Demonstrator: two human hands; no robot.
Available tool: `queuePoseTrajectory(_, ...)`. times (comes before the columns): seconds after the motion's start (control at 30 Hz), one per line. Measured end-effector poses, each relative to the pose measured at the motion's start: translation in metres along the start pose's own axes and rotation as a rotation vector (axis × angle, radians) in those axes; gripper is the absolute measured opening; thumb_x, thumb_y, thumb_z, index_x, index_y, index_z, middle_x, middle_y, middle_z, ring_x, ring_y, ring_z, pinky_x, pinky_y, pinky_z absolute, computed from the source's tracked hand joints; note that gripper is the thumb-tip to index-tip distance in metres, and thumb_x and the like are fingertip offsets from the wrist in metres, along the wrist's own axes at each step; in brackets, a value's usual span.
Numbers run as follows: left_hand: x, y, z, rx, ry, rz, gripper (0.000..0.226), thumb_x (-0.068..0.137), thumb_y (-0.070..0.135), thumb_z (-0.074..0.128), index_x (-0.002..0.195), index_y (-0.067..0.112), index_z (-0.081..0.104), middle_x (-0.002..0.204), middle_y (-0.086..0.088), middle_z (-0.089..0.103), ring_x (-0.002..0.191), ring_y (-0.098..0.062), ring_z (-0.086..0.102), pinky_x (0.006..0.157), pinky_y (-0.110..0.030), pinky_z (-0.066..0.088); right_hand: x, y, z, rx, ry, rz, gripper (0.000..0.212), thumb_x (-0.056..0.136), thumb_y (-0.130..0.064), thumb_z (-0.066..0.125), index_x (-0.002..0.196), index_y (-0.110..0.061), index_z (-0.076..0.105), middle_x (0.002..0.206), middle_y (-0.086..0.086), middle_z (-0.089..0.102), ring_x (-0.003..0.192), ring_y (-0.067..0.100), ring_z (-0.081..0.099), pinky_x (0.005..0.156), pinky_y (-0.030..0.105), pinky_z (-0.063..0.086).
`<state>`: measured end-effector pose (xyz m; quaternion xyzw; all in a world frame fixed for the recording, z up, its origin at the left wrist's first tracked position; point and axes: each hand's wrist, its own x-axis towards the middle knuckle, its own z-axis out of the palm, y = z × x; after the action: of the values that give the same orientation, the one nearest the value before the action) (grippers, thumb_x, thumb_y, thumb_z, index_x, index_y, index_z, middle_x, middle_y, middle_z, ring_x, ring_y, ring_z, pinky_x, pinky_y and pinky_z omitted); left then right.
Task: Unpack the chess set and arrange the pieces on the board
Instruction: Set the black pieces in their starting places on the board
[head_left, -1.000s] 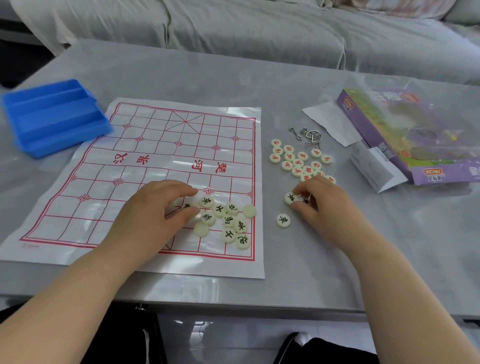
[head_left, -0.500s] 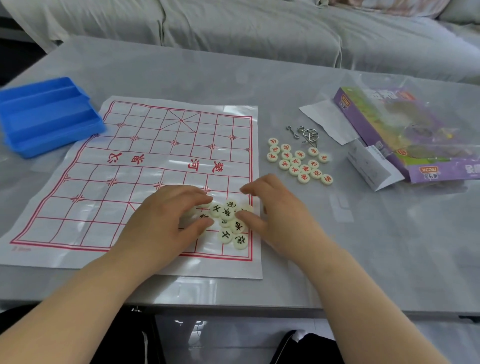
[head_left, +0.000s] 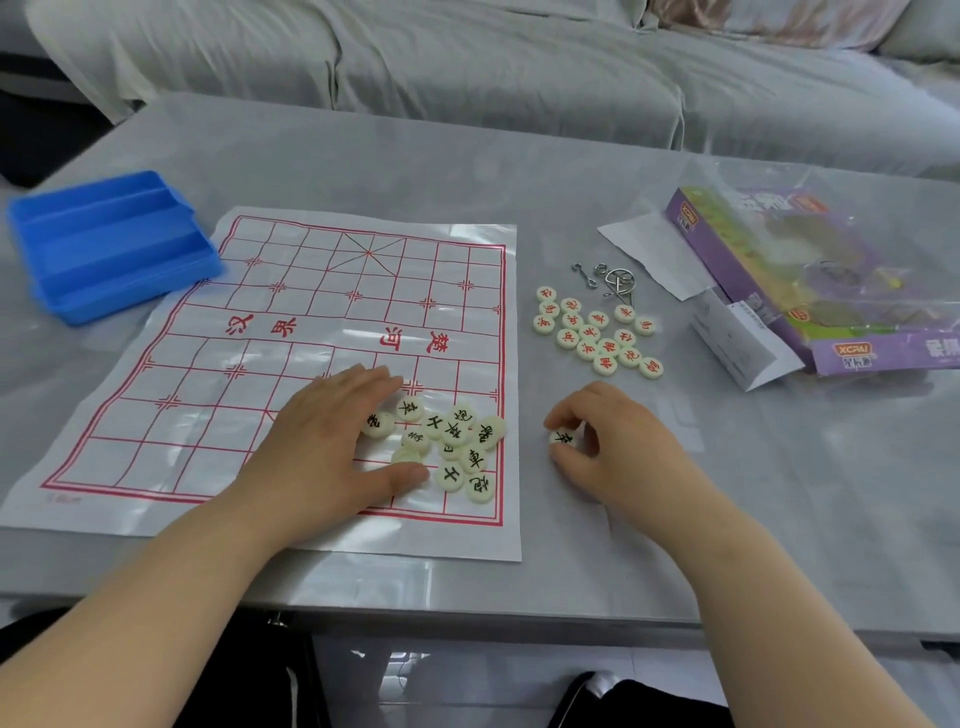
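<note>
A: At the lower left of the frame, what is the left hand (head_left: 332, 447) doing?

B: It lies palm down on the paper board (head_left: 291, 364), fingers spread and loose, gripping nothing. Its thumb and fingertips touch the edge of the black-lettered pieces (head_left: 452, 447), a loose heap on the board's lower right corner.

A: Is any of that heap hidden?

B: A piece or two sit partly under the fingers, and some overlap, so several characters cannot be read.

A: And the right hand (head_left: 602, 447), right of the board?

B: Curled, thumb and fingers pinched on a single black-lettered piece (head_left: 562, 437) that lies on the grey table (head_left: 519, 171) just off the board's right edge.

A: How does the board lie?

B: Flat, its long axis running from lower left to upper right of the frame. Its far left corner is covered by the blue tray (head_left: 111, 244).

A: Further right?

B: The red-lettered pieces (head_left: 597, 332) cluster right of centre, well apart from the hand, with small metal wire rings (head_left: 613, 278) just above them. At the right edge the purple box (head_left: 779, 280) is cut off, blurred under clear plastic.
</note>
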<state>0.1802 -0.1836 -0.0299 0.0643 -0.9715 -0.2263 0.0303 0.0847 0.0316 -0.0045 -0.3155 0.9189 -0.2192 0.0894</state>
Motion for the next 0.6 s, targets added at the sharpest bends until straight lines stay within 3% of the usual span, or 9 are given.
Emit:
queuePoseTrajectory(0.13,-0.001,0.005,0.007,0.051,-0.001,0.006,0.104,0.048,0.080,0.015,0.140,0.032,0.015,0.151,0.013,0.010,0.139,-0.006,0.002,0.104,-0.016,-0.008,-0.004,-0.007,-0.004,0.072,0.087,-0.053,0.017,0.084,-0.016,0.057,0.100,-0.020,0.058,0.080,-0.023,0.037,0.067,-0.009,0.044,0.067,-0.001,0.034)
queuePoseTrajectory(0.23,-0.002,0.013,0.016,0.100,0.003,0.010,0.095,0.060,0.082,0.022,0.141,0.034,0.010,0.152,0.014,0.004,0.138,-0.004,-0.004,0.105,-0.020,-0.013,-0.003,-0.014,-0.003,0.105,0.108,-0.086,0.018,0.083,-0.017,0.059,0.100,-0.020,0.059,0.079,-0.025,0.036,0.076,-0.023,0.039,0.071,-0.004,0.032)
queuePoseTrajectory(0.33,0.000,0.021,0.026,0.125,0.007,0.008,0.087,0.071,0.077,0.033,0.141,0.033,0.006,0.152,0.013,0.000,0.138,-0.004,-0.007,0.105,-0.023,-0.016,-0.003,-0.019,-0.002,0.105,0.123,-0.108,0.020,0.083,-0.017,0.059,0.103,-0.021,0.059,0.079,-0.027,0.036,0.079,-0.027,0.037,0.074,-0.006,0.030)
queuePoseTrajectory(0.5,0.003,0.032,0.025,0.088,-0.004,-0.009,0.094,0.063,0.079,0.018,0.142,0.032,0.000,0.152,0.011,-0.006,0.138,-0.005,-0.011,0.105,-0.027,-0.021,-0.002,-0.026,-0.002,0.081,0.132,-0.076,0.021,0.083,-0.016,0.059,0.103,-0.021,0.059,0.079,-0.027,0.037,0.073,-0.014,0.043,0.069,-0.004,0.032)
queuePoseTrajectory(0.6,-0.001,0.026,0.002,-0.060,0.069,-0.001,0.099,0.054,0.077,0.009,0.141,0.031,0.012,0.152,0.010,0.004,0.138,-0.005,-0.003,0.106,-0.023,-0.014,0.002,-0.036,0.001,0.102,0.122,-0.083,0.022,0.083,-0.012,0.058,0.103,-0.020,0.059,0.080,-0.027,0.037,0.077,-0.019,0.042,0.069,-0.003,0.033)
